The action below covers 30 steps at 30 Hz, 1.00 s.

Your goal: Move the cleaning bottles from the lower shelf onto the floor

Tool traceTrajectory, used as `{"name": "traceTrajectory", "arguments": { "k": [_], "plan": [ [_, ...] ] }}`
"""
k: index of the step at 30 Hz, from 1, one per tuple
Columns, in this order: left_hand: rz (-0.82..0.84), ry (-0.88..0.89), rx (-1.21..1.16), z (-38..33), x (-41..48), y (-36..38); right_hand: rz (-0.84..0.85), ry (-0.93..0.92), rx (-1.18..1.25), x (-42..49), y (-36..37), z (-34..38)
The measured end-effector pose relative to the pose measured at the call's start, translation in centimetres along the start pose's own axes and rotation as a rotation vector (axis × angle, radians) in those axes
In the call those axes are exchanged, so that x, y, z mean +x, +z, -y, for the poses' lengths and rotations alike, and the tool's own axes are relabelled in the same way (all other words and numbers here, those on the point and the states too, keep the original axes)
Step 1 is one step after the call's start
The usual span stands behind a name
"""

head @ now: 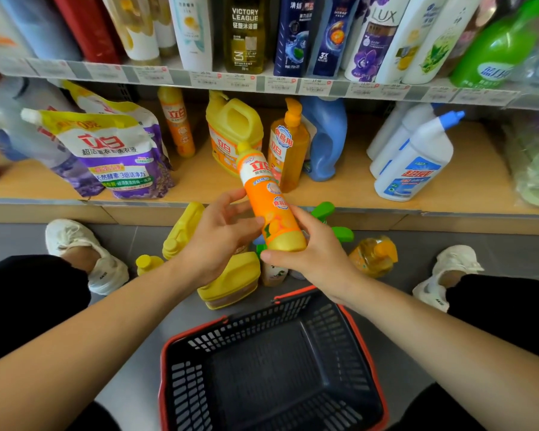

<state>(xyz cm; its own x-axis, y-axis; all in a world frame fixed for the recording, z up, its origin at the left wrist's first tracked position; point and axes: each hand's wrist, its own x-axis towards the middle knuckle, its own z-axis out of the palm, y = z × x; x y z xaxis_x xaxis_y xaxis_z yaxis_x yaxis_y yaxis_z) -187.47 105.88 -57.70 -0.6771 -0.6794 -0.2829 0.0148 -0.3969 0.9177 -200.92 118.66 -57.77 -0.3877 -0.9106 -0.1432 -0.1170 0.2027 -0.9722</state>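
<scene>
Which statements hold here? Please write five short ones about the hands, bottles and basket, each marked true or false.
1. Both the left hand and the right hand hold the orange bottle. True.
2. The basket stands on the lower shelf. False: it stands on the floor.
3. Yellow jugs are on the floor. True.
4. The orange bottle has a green cap. False: its cap is yellow.
5. No bottles stand on the lower shelf. False: a blue bottle and white bottles stand there.
</scene>
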Motion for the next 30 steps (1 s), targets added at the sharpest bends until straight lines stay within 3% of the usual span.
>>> {"name": "traceTrajectory", "arguments": {
  "k": [5,8,11,14,19,30],
  "plan": [
    [-0.091,0.094,0.258,0.0,0.4,0.0,-0.244,-0.180,-0.143,0.4,-1.8,1.7],
    [-0.180,0.205,0.569,0.7,0.1,-0.2,-0.265,-0.314,-0.196,0.8,-3.1,3.1],
    [-0.280,0.452,0.792,0.3,0.2,-0.8,-0.228,-0.363,-0.239,0.9,-4.1,3.9],
    [-0.071,0.662,0.926,-0.6,0.6,-1.3,-0.163,-0.364,-0.234,0.9,-4.3,4.2],
    [0.235,0.632,0.857,-0.2,0.4,-1.4,-0.077,-0.351,-0.149,1.0,-4.0,4.5],
    [0.209,0.693,0.840,1.0,0.2,-1.8,0.022,-0.138,0.170,0.7,-3.1,5.2]
  ]
}}
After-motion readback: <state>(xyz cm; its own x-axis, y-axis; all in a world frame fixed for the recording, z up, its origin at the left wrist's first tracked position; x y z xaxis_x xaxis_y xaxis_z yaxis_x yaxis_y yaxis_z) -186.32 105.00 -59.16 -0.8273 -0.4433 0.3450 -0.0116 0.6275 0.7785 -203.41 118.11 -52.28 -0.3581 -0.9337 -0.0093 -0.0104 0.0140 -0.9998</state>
